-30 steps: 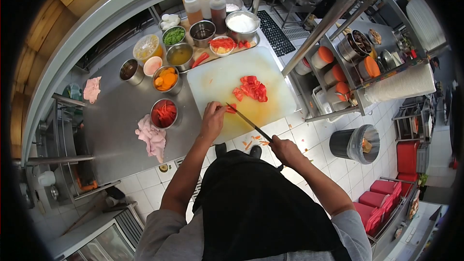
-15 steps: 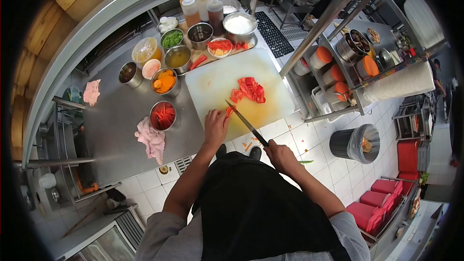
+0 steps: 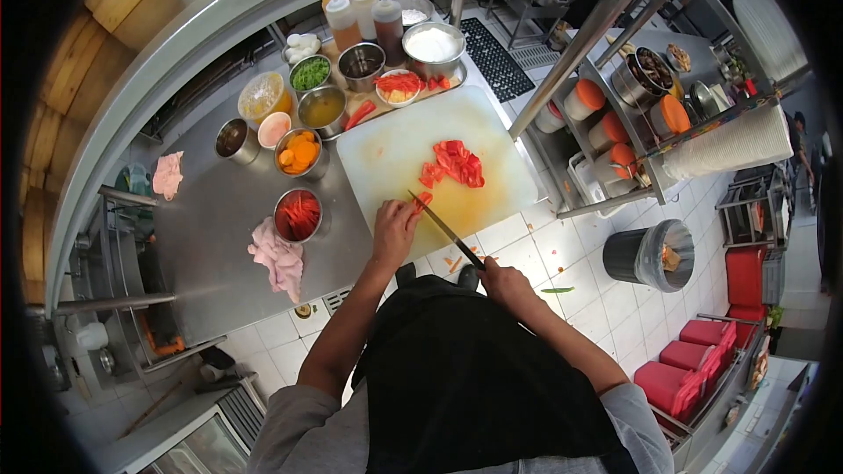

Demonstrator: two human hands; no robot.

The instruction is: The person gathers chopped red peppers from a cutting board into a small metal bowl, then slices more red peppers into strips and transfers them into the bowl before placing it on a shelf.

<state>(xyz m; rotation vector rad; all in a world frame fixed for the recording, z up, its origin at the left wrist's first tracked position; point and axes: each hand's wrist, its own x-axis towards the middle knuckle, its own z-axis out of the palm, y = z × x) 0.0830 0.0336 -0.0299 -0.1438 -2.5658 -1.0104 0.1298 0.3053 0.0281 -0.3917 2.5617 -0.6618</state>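
Observation:
My right hand (image 3: pixel 511 288) is closed round the dark handle of a kitchen knife (image 3: pixel 446 230). Its blade slants up and left across the front of a white cutting board (image 3: pixel 386 147). By the blade's tip, the curled fingers of my left hand (image 3: pixel 396 230) press on a piece of red pepper (image 3: pixel 423 199); my fingers partly hide it. Farther back on the board lies a loose pile of cut red pepper (image 3: pixel 457 164).
Left of the board stand metal containers of red strips (image 3: pixel 299 214) and orange slices (image 3: pixel 299 152). A pink cloth (image 3: pixel 277 259) lies at the counter's front. Squeeze bottles (image 3: pixel 364 13) and a bowl of white powder (image 3: pixel 434 44) are behind. A lined bin (image 3: pixel 648 254) stands right.
The knife has shifted slightly at the pepper piece, which now shows wider beside the blade. My left hand stays almost in place. The whole view has tilted a little.

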